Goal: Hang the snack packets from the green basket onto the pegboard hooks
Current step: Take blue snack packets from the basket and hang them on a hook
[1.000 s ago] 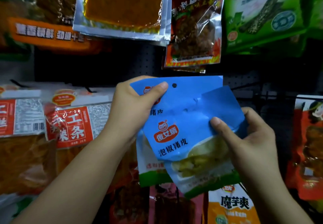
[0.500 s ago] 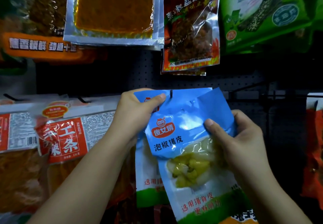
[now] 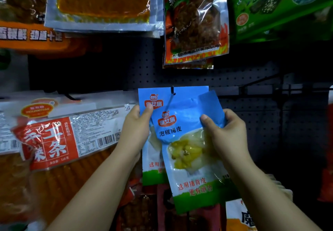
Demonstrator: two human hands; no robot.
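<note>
Your left hand [image 3: 137, 128] pinches the upper left corner of the rear blue packet [image 3: 153, 97], thumb on its face. That packet already sits on the hook [image 3: 172, 91], whose tip shows through the hole near its top edge. Your right hand [image 3: 225, 133] grips the front packet [image 3: 189, 151] at its upper right, thumb across the front and fingers curled behind. This packet lies over the rear one and tilts, its top right corner folded forward. Whether its hole has met the hook cannot be told; the fold covers that part.

Judgement on handling: the packets look light and limp, with slick film that creases under little pressure. The clear window shows soft yellow pieces in the lower half, so the weight likely hangs low and the packet will swing. Hold by the flat blue header, close on either side of the hole, not by the filled part. Flatten the folded corner first, since it may block the hole.

The pegboard [image 3: 252, 115] to the right shows bare holes. The green basket is not in view.
</note>
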